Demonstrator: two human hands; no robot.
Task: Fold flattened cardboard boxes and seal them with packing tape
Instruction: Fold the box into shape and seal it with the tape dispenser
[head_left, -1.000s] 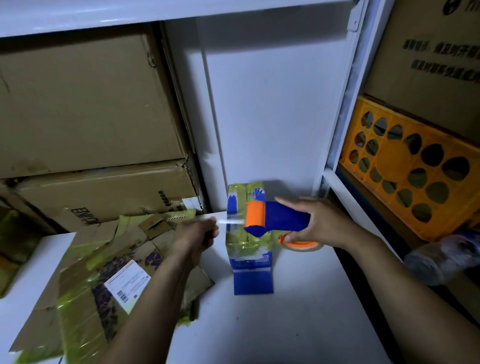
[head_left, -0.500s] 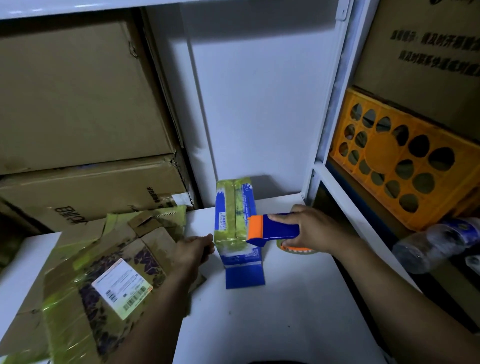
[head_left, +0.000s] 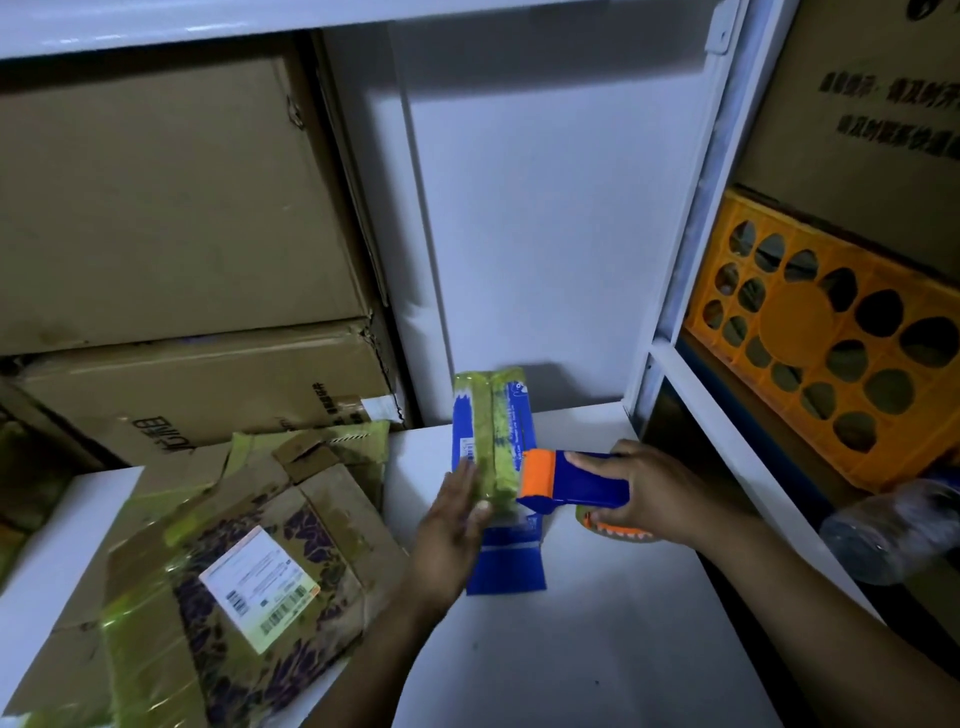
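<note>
Left hand (head_left: 451, 525) now flat on blue box (head_left: 508, 567), tape dispenser (head_left: 576, 480) at right edge

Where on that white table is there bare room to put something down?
The widest bare patch of the table lies nearest the camera, between the two forearms, in front of the blue box. A smaller one sits behind the tape dispenser, beside the white shelf post. Flattened cardboard crowds the left; the left hand and right hand fill the middle.

Blue box (head_left: 506, 564) with yellow-green tape; blue-and-orange tape dispenser (head_left: 571, 480); orange crate (head_left: 831, 332).
</note>
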